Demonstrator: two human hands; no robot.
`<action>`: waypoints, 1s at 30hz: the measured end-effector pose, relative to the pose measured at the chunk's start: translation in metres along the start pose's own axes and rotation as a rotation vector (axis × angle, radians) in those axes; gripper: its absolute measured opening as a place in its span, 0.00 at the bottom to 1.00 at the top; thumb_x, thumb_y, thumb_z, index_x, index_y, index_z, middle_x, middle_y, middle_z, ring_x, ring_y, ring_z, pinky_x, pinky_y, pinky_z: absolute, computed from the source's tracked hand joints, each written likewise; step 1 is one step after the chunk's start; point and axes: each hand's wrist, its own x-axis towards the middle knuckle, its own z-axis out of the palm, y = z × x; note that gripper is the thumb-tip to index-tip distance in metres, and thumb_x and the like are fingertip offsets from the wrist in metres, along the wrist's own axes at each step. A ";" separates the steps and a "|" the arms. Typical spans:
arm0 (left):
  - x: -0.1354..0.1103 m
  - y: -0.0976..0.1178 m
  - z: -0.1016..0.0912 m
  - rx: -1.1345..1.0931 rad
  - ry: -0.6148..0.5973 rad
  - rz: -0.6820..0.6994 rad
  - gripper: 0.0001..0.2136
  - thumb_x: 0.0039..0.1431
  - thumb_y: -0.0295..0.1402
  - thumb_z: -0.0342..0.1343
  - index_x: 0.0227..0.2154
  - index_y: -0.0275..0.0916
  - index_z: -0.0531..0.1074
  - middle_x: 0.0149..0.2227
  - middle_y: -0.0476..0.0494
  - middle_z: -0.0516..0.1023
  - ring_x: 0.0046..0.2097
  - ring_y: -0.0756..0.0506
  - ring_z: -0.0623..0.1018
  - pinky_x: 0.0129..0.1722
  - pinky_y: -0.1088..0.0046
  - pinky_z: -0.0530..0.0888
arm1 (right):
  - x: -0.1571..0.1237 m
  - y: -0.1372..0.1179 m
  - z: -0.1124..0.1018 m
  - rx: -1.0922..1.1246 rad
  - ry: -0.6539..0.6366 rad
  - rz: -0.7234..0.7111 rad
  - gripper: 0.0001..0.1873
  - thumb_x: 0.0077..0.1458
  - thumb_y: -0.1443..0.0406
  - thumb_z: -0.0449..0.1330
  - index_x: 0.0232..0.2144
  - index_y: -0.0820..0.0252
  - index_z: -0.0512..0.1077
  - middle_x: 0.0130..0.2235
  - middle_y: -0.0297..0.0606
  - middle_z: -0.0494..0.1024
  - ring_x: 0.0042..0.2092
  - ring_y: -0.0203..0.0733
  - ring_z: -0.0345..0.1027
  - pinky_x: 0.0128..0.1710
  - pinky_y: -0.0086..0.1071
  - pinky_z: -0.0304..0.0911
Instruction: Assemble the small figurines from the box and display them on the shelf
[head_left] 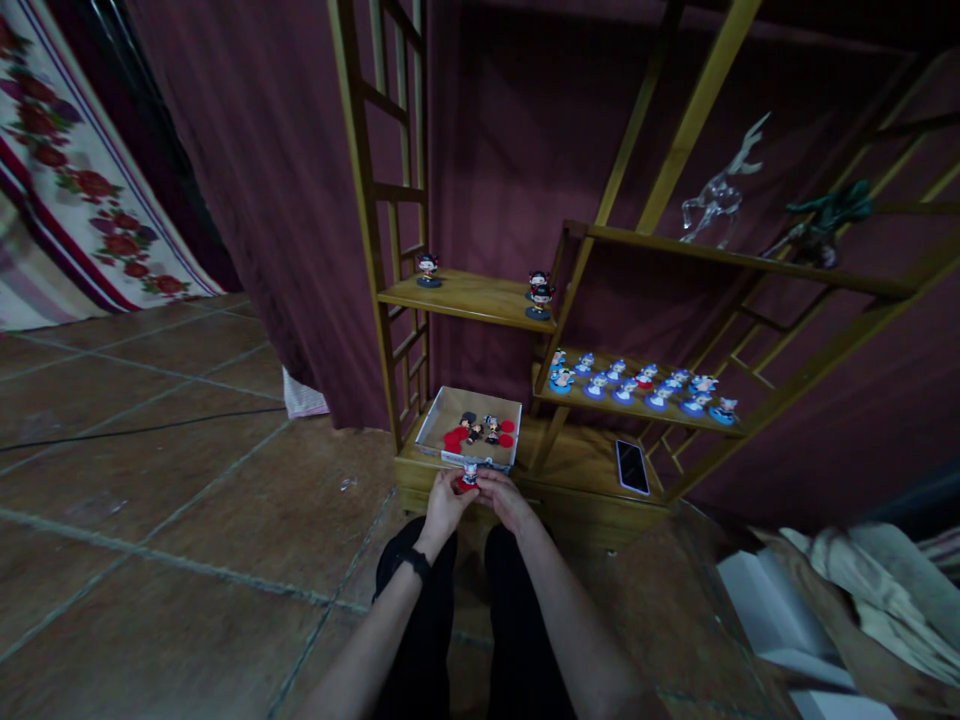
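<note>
Between my two hands I hold a small figurine [470, 474] with a pale top and a red round base. My left hand [447, 503], with a dark band on its wrist, grips the base from the left. From the right, my right hand [504, 497] has its fingertips closed on the same figurine. Just beyond my hands stands a shallow white box [433, 428], holding several dark-haired figurines [491, 430] and red discs [455, 440].
On the upper left shelf [480, 300] stand dark-haired figurines [538, 302]. Rows of blue-based figurines [625, 389] fill the middle shelf. A phone [632, 467] lies on the lower board. A clear deer ornament [718, 195] stands higher up. White boxes [780, 610] are on the floor at right.
</note>
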 end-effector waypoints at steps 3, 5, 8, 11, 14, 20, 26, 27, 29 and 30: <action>-0.003 0.004 0.000 0.034 -0.008 0.040 0.15 0.39 0.28 0.60 0.35 0.36 0.71 0.33 0.46 0.67 0.34 0.46 0.70 0.39 0.65 0.68 | -0.002 0.000 0.000 -0.008 -0.042 -0.016 0.16 0.37 0.62 0.64 0.33 0.58 0.72 0.35 0.36 0.77 0.36 0.39 0.70 0.40 0.35 0.61; -0.005 0.008 0.000 0.095 -0.052 0.120 0.15 0.42 0.26 0.58 0.37 0.37 0.70 0.36 0.45 0.68 0.40 0.44 0.71 0.43 0.64 0.67 | -0.002 0.000 0.000 -0.013 -0.055 -0.032 0.15 0.37 0.63 0.64 0.33 0.58 0.73 0.35 0.35 0.77 0.37 0.38 0.69 0.40 0.34 0.61; -0.009 0.014 0.000 0.210 -0.141 0.244 0.16 0.47 0.24 0.53 0.41 0.39 0.67 0.43 0.42 0.67 0.46 0.43 0.69 0.48 0.64 0.65 | -0.001 0.001 -0.001 -0.006 -0.026 -0.051 0.15 0.36 0.66 0.64 0.32 0.56 0.72 0.34 0.33 0.76 0.37 0.37 0.69 0.39 0.33 0.61; -0.011 0.018 -0.002 0.311 -0.215 0.300 0.17 0.51 0.24 0.49 0.46 0.40 0.64 0.47 0.40 0.64 0.46 0.43 0.70 0.46 0.65 0.67 | 0.001 0.003 -0.003 0.026 -0.007 -0.064 0.16 0.35 0.69 0.63 0.32 0.56 0.72 0.34 0.31 0.75 0.37 0.37 0.68 0.40 0.33 0.62; -0.009 0.021 -0.006 0.392 -0.270 0.348 0.19 0.53 0.24 0.47 0.49 0.40 0.62 0.49 0.38 0.63 0.47 0.42 0.70 0.46 0.65 0.67 | 0.004 0.003 -0.005 0.070 -0.012 -0.068 0.17 0.34 0.70 0.63 0.32 0.56 0.72 0.34 0.31 0.75 0.38 0.37 0.68 0.41 0.34 0.62; -0.006 0.022 -0.010 0.480 -0.313 0.449 0.22 0.53 0.22 0.44 0.52 0.41 0.58 0.53 0.38 0.60 0.54 0.42 0.64 0.52 0.65 0.62 | 0.008 0.005 -0.006 0.051 -0.008 -0.082 0.18 0.33 0.72 0.62 0.33 0.56 0.71 0.37 0.31 0.75 0.41 0.39 0.66 0.43 0.34 0.61; -0.005 0.017 -0.008 0.526 -0.326 0.482 0.23 0.53 0.21 0.43 0.53 0.39 0.57 0.54 0.37 0.59 0.56 0.42 0.61 0.54 0.64 0.59 | 0.012 0.006 -0.009 0.036 -0.003 -0.104 0.19 0.33 0.73 0.60 0.33 0.56 0.71 0.37 0.32 0.75 0.39 0.38 0.66 0.40 0.31 0.61; -0.005 0.015 -0.007 0.538 -0.324 0.486 0.23 0.53 0.20 0.43 0.53 0.38 0.57 0.54 0.36 0.59 0.56 0.41 0.61 0.54 0.63 0.59 | 0.012 0.006 -0.009 0.032 -0.008 -0.102 0.20 0.33 0.73 0.60 0.34 0.56 0.71 0.37 0.32 0.75 0.39 0.38 0.66 0.40 0.31 0.61; -0.006 0.013 -0.006 0.563 -0.323 0.496 0.23 0.53 0.20 0.43 0.53 0.38 0.56 0.55 0.35 0.59 0.57 0.41 0.60 0.55 0.63 0.59 | 0.012 0.006 -0.010 0.026 -0.010 -0.098 0.21 0.32 0.73 0.60 0.34 0.56 0.71 0.38 0.32 0.75 0.39 0.38 0.66 0.40 0.30 0.60; -0.007 0.013 -0.006 0.575 -0.322 0.500 0.23 0.53 0.20 0.42 0.53 0.38 0.56 0.55 0.36 0.59 0.56 0.42 0.61 0.55 0.63 0.59 | 0.012 0.006 -0.011 0.024 -0.005 -0.098 0.21 0.32 0.74 0.60 0.34 0.56 0.71 0.38 0.32 0.75 0.39 0.38 0.66 0.40 0.30 0.60</action>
